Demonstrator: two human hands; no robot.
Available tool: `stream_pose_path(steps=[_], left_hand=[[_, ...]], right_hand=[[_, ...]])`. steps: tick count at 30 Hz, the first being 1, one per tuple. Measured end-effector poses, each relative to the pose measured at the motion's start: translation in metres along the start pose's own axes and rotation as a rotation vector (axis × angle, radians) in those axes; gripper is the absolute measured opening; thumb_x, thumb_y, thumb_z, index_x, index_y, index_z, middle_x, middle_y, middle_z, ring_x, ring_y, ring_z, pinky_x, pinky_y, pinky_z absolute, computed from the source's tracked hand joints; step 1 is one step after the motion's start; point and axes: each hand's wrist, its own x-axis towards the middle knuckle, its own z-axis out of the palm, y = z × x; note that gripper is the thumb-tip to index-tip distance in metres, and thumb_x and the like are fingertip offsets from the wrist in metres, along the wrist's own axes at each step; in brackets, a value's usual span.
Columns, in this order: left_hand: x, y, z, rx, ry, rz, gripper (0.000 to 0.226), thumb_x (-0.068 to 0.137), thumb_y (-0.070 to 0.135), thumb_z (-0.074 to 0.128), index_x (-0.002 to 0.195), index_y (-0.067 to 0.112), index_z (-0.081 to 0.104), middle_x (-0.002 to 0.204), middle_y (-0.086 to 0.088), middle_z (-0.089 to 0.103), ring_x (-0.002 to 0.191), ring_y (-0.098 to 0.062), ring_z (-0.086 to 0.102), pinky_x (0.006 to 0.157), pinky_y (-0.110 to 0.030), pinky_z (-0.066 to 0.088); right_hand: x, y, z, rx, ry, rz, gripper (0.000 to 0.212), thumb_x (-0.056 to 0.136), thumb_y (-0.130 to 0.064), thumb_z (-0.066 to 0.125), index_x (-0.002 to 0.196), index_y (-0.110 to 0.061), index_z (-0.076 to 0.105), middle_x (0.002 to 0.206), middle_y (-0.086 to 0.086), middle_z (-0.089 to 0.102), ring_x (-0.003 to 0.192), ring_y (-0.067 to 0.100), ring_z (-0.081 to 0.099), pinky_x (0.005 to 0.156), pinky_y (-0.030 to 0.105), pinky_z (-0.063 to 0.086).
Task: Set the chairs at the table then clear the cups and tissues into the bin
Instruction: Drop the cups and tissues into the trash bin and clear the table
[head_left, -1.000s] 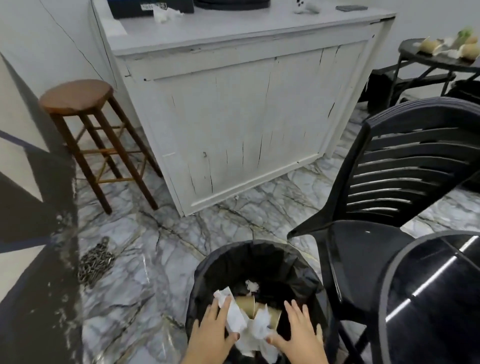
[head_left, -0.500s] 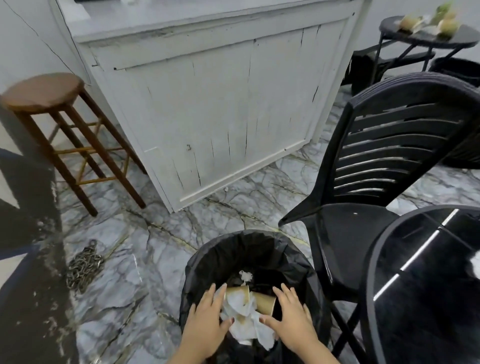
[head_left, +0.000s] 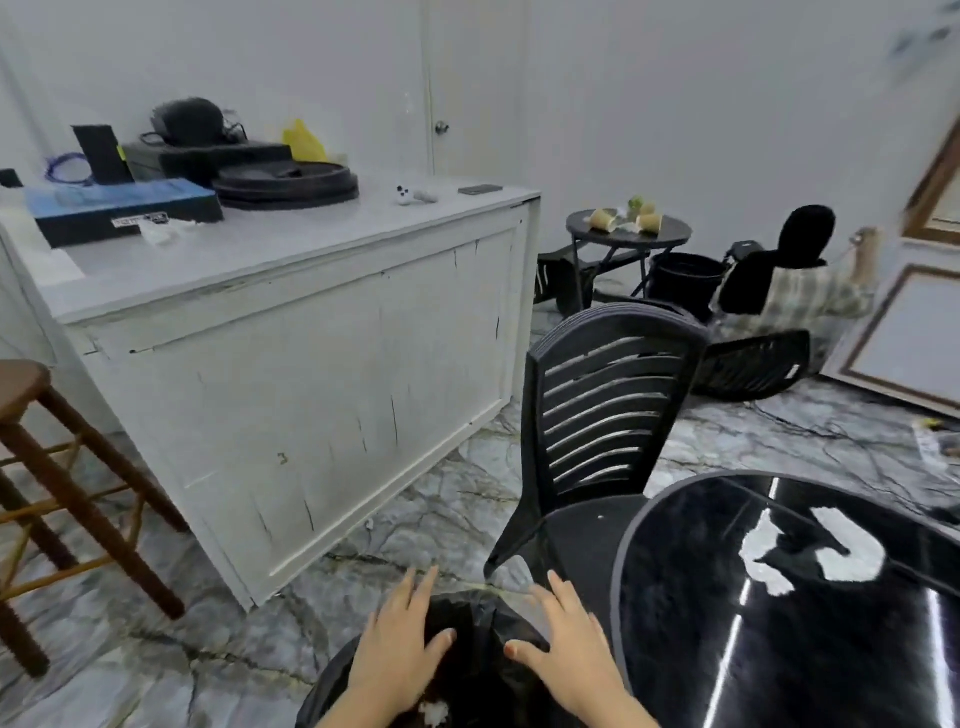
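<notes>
My left hand (head_left: 397, 652) and my right hand (head_left: 563, 644) hover flat and empty over the black bin (head_left: 478, 623) at the bottom edge, fingers spread. A scrap of white tissue (head_left: 434, 714) shows inside the bin between my wrists; the cups are hidden. A black slatted chair (head_left: 597, 426) stands pushed against the glossy black round table (head_left: 779, 597) at the right. Far back, a second small black table (head_left: 670, 231) carries several paper cups (head_left: 602, 218) and tissues.
A white cabinet (head_left: 291, 353) with clutter on top fills the left middle. A wooden stool (head_left: 57, 499) stands at the far left. At the back right a person (head_left: 800, 291) crouches near another black bin (head_left: 683, 275) and a tipped chair (head_left: 753, 364). Framed boards (head_left: 904, 338) lean on the right wall.
The cups and tissues have left my hands and dropped into the bin. Both hands have opened and risen over the rim. My head has lifted, showing the room.
</notes>
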Motion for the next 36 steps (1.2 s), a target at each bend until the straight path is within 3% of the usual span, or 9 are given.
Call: stream_pose_path(steps=[4,8,11,15,18,22,25,27,36], left_hand=[[0.018,0.047,-0.010,0.030,0.022,0.130,0.073,0.091,0.049,0.043,0.146,0.035,-0.003,0.158,0.001,-0.001,0.143,-0.020,0.012,0.115,-0.038,0.018],[0.036,0.104,-0.008,0.071,0.018,0.283,0.075,0.090,0.047,0.045,0.146,0.033,-0.002,0.158,0.001,0.000,0.143,-0.019,0.014,0.114,-0.038,0.022],[0.046,0.151,-0.001,0.110,0.027,0.374,0.074,0.089,0.049,0.045,0.146,0.036,-0.001,0.158,0.002,-0.001,0.143,-0.019,0.015,0.114,-0.039,0.022],[0.057,0.216,0.015,0.134,0.048,0.469,0.074,0.090,0.051,0.043,0.145,0.036,-0.003,0.158,0.003,-0.002,0.144,-0.017,0.010,0.115,-0.039,0.020],[0.061,0.262,0.030,0.124,0.035,0.498,0.074,0.089,0.050,0.045,0.146,0.035,-0.001,0.158,0.004,-0.001,0.144,-0.016,0.010,0.115,-0.039,0.018],[0.064,0.311,0.048,0.119,0.013,0.529,0.073,0.091,0.049,0.044,0.146,0.035,-0.001,0.158,0.005,-0.003,0.144,-0.013,0.007,0.114,-0.038,0.015],[0.065,0.331,0.061,0.127,0.009,0.525,0.073,0.091,0.050,0.043,0.146,0.035,-0.002,0.158,0.005,-0.003,0.144,-0.012,0.006,0.116,-0.036,0.013],[0.067,0.338,0.069,0.122,-0.002,0.512,0.072,0.091,0.050,0.042,0.145,0.036,-0.003,0.158,0.006,-0.003,0.144,-0.012,0.003,0.116,-0.037,0.012],[0.106,0.352,0.094,0.087,-0.087,0.515,0.070,0.091,0.051,0.043,0.144,0.040,-0.001,0.157,0.008,-0.002,0.144,-0.010,0.004,0.117,-0.040,0.007]], right_hand=[[-0.014,0.021,-0.041,0.025,0.156,0.025,0.085,0.074,-0.073,0.041,0.144,-0.030,0.018,0.156,-0.009,-0.001,0.143,0.014,0.001,0.114,0.042,0.012],[-0.028,0.062,-0.080,0.049,0.302,0.094,0.137,0.025,-0.096,-0.002,0.143,-0.031,0.020,0.156,-0.009,0.000,0.143,0.015,0.001,0.115,0.043,0.012],[-0.043,0.097,-0.110,0.067,0.381,0.146,0.142,0.020,-0.097,-0.005,0.143,-0.031,0.020,0.156,-0.009,0.000,0.143,0.014,0.001,0.115,0.042,0.010],[-0.063,0.144,-0.147,0.067,0.428,0.207,0.135,0.026,-0.099,0.012,0.143,-0.032,0.019,0.156,-0.009,0.003,0.142,0.013,0.009,0.115,0.040,0.012],[-0.076,0.177,-0.170,0.049,0.401,0.242,0.106,0.056,-0.088,0.036,0.144,-0.033,0.015,0.156,-0.008,-0.002,0.143,0.014,0.002,0.115,0.041,0.012],[-0.080,0.224,-0.192,0.013,0.436,0.275,0.130,0.032,-0.098,0.009,0.143,-0.032,0.018,0.156,-0.008,0.002,0.142,0.011,0.008,0.115,0.039,0.014],[-0.081,0.248,-0.204,0.050,0.440,0.272,0.101,0.060,-0.085,0.032,0.144,-0.030,0.017,0.156,-0.007,0.001,0.143,0.013,0.002,0.116,0.041,0.010],[-0.078,0.263,-0.209,0.063,0.425,0.264,0.105,0.055,-0.085,0.030,0.143,-0.029,0.018,0.157,-0.005,0.000,0.144,0.015,-0.001,0.116,0.042,0.009],[-0.046,0.303,-0.215,0.097,0.444,0.257,0.078,0.079,-0.055,0.056,0.143,-0.030,0.019,0.156,-0.004,0.005,0.143,0.014,0.005,0.116,0.042,0.008]])
